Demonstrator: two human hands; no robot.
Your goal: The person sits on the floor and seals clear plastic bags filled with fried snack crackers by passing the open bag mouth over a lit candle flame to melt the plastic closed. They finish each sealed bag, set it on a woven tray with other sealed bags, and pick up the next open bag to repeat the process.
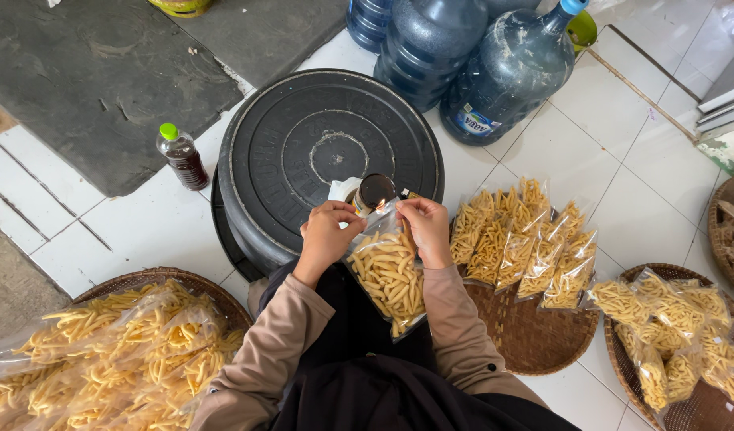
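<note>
You hold a clear plastic bag [389,275] of pale yellow stick snacks upright over your lap, just in front of a big black round lid [331,152] that serves as your tabletop. Your left hand [328,234] pinches the bag's top edge on one side and your right hand [427,227] pinches it on the other, both clenched on the plastic, with the mouth of the bag drawn between them. Just beyond your fingers, on the near rim of the lid, stands a small tin can [375,191] with a dark top beside something white; what they are you cannot tell. To your right, a flat woven tray [534,339] carries a row of filled bags [522,239] leaning side by side, and further right a second woven tray [694,407] holds more filled bags [670,331]. To your left, a woven basket [155,279] holds a large clear sack of the same sticks [103,359]. A small bottle of dark liquid with a green cap [182,156] stands on the white tiled floor [606,152] left of the lid, and large blue water jugs [470,56] stand beyond it.
</note>
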